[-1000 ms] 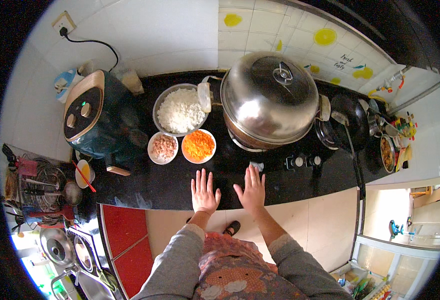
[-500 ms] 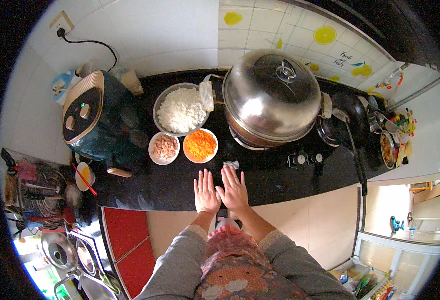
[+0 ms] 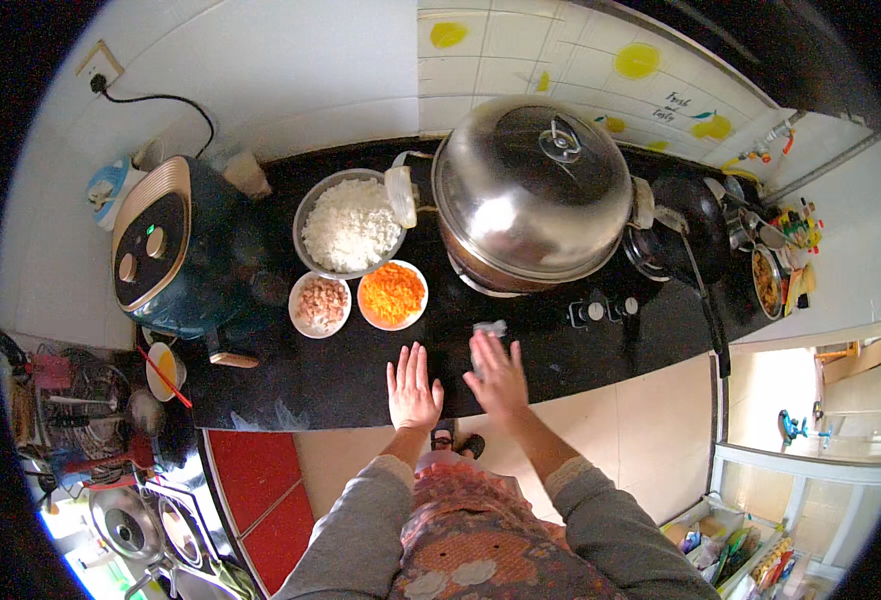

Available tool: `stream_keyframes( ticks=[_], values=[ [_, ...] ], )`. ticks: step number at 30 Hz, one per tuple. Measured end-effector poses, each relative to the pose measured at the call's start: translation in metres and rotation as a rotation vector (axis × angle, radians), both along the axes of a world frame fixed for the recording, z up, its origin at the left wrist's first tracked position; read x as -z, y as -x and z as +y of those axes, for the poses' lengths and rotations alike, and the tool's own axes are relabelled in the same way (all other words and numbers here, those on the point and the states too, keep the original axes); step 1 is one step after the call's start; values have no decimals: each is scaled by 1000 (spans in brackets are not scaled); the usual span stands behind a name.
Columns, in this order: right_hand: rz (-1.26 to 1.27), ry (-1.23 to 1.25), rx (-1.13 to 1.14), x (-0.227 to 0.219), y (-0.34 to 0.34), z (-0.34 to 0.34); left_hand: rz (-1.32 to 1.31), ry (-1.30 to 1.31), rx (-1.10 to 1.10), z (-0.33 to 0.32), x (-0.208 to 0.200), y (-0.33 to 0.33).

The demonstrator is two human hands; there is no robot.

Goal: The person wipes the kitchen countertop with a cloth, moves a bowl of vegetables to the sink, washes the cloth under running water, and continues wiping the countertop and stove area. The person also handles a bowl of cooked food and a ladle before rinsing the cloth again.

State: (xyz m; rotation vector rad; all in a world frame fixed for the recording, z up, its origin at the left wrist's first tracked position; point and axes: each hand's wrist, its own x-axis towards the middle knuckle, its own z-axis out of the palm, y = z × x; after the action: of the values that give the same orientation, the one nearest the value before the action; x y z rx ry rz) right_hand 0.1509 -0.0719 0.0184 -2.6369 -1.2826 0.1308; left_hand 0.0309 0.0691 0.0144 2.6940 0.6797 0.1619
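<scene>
Right hand is smeared with motion blur, so the fingertips are a mess to read. They're over a small pale crumpled cloth on the black counter, just in front of the big pot, and only the cloth's far edge really pokes out. Looks like that hand is open and flat with the fingers stretched out, pressing the cloth rather than clutching it, but with the blur I wouldn't swear to it. Left hand is way clearer: palm down at the counter's front edge, fingers straight and nearly together, holding nothing.

Other stuff you can't see: the domed lid hides whatever's in the pot, the pot's right handle covers a bit of the dark wok, the apron hides part of the shoes, and the tap lower left gets cut off by the frame.

Compared with half a second ago, the right hand and cloth have slid right, so there's now a clear gap between the hands, which were touching or nearly so. Left hand's in about the same spot.
</scene>
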Motion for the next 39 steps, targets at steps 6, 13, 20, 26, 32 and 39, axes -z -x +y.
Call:
stream_keyframes(
  ticks=[6, 13, 20, 26, 32, 39],
  values=[
    [-98, -9, 373, 15, -71, -89, 3, -26, 18, -2, 0, -1],
    [7, -155, 195, 17, -19, -56, 28, -30, 10, -1, 0, -1],
    [-108, -86, 338, 15, -70, -114, -138, -34, 40, -45, 7, -23],
    [29, -110, 142, 5, -71, -92, -152, 10, 76, -99, 8, -73],
    [26, -149, 164, 4, -116, -64, -113, 5, 31, -107, 4, -88],
    [58, -182, -84, 8, -109, -69, -122, -14, -13, -110, 8, -85]
  ],
)
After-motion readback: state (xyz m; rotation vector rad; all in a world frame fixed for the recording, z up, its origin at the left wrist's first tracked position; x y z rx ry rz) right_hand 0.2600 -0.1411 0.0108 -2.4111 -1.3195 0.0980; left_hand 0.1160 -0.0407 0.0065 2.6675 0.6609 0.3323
